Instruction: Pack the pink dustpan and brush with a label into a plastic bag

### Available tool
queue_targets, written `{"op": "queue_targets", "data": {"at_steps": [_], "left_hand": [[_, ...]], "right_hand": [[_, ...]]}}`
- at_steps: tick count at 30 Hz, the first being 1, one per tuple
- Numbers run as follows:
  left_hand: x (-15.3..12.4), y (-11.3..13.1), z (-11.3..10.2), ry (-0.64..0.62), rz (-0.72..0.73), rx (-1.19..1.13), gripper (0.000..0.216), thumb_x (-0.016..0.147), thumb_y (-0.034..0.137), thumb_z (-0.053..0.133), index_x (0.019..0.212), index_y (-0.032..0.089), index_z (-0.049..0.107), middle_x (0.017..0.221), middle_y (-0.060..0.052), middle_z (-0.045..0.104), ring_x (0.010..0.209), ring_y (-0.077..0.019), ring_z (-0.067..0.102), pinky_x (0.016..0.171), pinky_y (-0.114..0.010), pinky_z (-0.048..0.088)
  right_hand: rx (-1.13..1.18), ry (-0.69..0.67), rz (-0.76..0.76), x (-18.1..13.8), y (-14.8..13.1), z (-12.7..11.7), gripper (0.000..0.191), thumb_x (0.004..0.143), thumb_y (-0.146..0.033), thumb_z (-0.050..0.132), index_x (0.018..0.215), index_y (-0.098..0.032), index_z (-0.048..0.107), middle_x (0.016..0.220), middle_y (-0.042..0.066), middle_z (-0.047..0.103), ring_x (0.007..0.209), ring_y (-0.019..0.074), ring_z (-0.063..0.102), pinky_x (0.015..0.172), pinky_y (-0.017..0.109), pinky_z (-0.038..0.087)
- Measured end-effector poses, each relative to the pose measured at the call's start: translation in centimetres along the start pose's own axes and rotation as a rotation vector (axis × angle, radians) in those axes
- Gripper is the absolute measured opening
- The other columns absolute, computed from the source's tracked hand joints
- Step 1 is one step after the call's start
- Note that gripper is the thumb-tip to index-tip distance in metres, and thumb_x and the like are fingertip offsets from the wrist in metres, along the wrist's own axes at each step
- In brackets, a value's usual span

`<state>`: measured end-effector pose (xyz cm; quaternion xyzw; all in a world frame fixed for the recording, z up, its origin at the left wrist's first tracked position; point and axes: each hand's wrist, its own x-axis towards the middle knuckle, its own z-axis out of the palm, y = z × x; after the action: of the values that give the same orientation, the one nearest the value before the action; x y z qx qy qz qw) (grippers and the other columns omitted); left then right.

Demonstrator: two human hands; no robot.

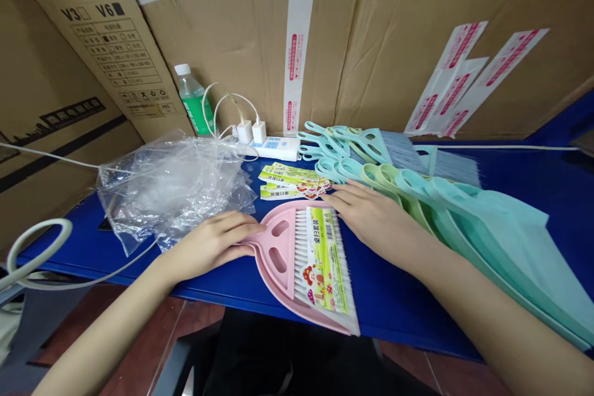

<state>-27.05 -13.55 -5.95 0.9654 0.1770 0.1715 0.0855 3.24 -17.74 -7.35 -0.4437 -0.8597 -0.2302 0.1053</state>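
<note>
My left hand [216, 242] is closed round the handle end of a pink dustpan [273, 281] and the pink hand brush [288, 260] lying in it. Across the brush's white bristles lies a yellow-green printed label card [328, 269]. My right hand [366, 216] has its fingers stretched out at the far edge of the dustpan, by the bristle ends; whether it touches them I cannot tell. Just beyond its fingertips is a fanned pile of similar label cards [283, 180]. To its right lies a row of overlapping green and teal dustpans [505, 229].
Clear plastic bags [171, 189] are heaped on the left of the blue table [223, 294]. Behind stand a power strip [281, 148] with chargers and a green-labelled bottle [195, 102]. Teal brushes [403, 151] lie at the back. Cardboard boxes [250, 31] wall the rear; a white cable [39, 253] loops at left.
</note>
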Motion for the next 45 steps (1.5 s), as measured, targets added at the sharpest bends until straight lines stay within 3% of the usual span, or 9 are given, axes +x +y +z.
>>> {"op": "queue_targets", "data": {"at_steps": [7,16,20,24,29,34,38,41,45], "left_hand": [[0.4,0.5,-0.1,-0.056,-0.002,-0.022,0.030,0.101,0.024,0.045,0.130,0.023,0.055,0.115,-0.010,0.067,0.106,-0.0224,0.065,0.096,-0.042,0.054],[0.8,0.8,0.5,-0.009,-0.106,-0.130,0.071,0.101,0.024,0.042,0.156,0.031,-0.003,0.120,-0.012,0.062,0.110,-0.0240,0.063,0.095,-0.043,0.055],[1.2,0.8,0.5,0.049,-0.165,-0.163,0.070,0.101,0.026,0.044,0.156,0.033,0.001,0.121,-0.011,0.060,0.108,-0.0231,0.063,0.096,-0.043,0.054],[1.2,0.6,0.8,0.055,-0.178,-0.161,0.069,0.101,0.026,0.045,0.156,0.034,0.004,0.119,-0.010,0.060,0.107,-0.0227,0.063,0.097,-0.044,0.054],[1.9,1.3,1.4,0.029,-0.145,-0.108,0.066,0.101,0.030,0.044,0.155,0.031,0.006,0.117,-0.010,0.062,0.108,-0.0243,0.064,0.095,-0.045,0.056],[1.4,2.2,-1.2,0.083,-0.070,0.188,0.042,0.102,0.032,0.043,0.144,0.028,0.038,0.138,-0.013,0.053,0.125,-0.0270,0.056,0.101,-0.044,0.052],[-1.9,0.4,-4.2,0.386,-0.340,0.538,0.043,0.099,0.035,0.048,0.140,0.021,0.041,0.138,-0.017,0.054,0.127,-0.0321,0.054,0.104,-0.051,0.048],[-4.2,-1.6,-4.7,0.240,-0.450,0.649,0.052,0.099,0.043,0.043,0.140,0.011,0.040,0.130,-0.024,0.061,0.118,-0.0365,0.062,0.092,-0.051,0.055],[-5.1,-2.3,-3.8,0.182,-0.516,0.682,0.041,0.100,0.027,0.030,0.132,0.009,0.050,0.103,-0.018,0.075,0.086,-0.0298,0.075,0.068,-0.037,0.058]], "right_hand": [[0.014,-0.018,0.044,-0.5,0.5,-0.2,0.043,0.083,0.001,0.042,0.111,-0.014,0.070,0.098,0.012,0.077,0.094,0.0242,0.072,0.095,0.044,0.055],[0.270,-0.003,0.164,-0.2,0.4,-1.3,0.046,0.090,-0.005,0.031,0.123,-0.011,0.063,0.113,0.015,0.074,0.105,0.0260,0.070,0.094,0.048,0.055],[0.449,0.021,0.236,0.0,0.0,-2.3,0.042,0.101,-0.031,0.034,0.130,-0.014,0.058,0.126,0.017,0.067,0.116,0.0289,0.064,0.094,0.052,0.054],[0.604,0.033,0.102,0.3,-0.9,-3.3,0.042,0.100,-0.033,0.038,0.134,-0.015,0.055,0.134,0.016,0.062,0.127,0.0265,0.055,0.104,0.051,0.047],[0.734,-0.165,-0.020,0.2,-3.0,-3.4,0.060,0.091,-0.045,0.059,0.142,-0.015,0.050,0.148,0.017,0.049,0.141,0.0299,0.038,0.113,0.051,0.036],[0.783,-0.347,-0.006,0.1,-4.2,-2.9,0.086,0.085,-0.058,0.062,0.156,-0.022,0.027,0.162,0.015,0.026,0.149,0.0351,0.016,0.116,0.059,0.023],[0.801,-0.423,0.012,0.3,-4.1,-3.0,0.085,0.086,-0.056,0.061,0.156,-0.022,0.028,0.161,0.015,0.028,0.149,0.0362,0.016,0.117,0.060,0.018],[0.815,-0.446,0.014,0.5,-4.0,-3.3,0.084,0.086,-0.056,0.062,0.155,-0.020,0.030,0.161,0.015,0.028,0.149,0.0367,0.015,0.117,0.061,0.018],[0.839,-0.425,0.028,0.6,-4.1,-3.4,0.083,0.085,-0.054,0.064,0.155,-0.023,0.032,0.159,0.014,0.033,0.148,0.0366,0.019,0.116,0.062,0.020]]}}
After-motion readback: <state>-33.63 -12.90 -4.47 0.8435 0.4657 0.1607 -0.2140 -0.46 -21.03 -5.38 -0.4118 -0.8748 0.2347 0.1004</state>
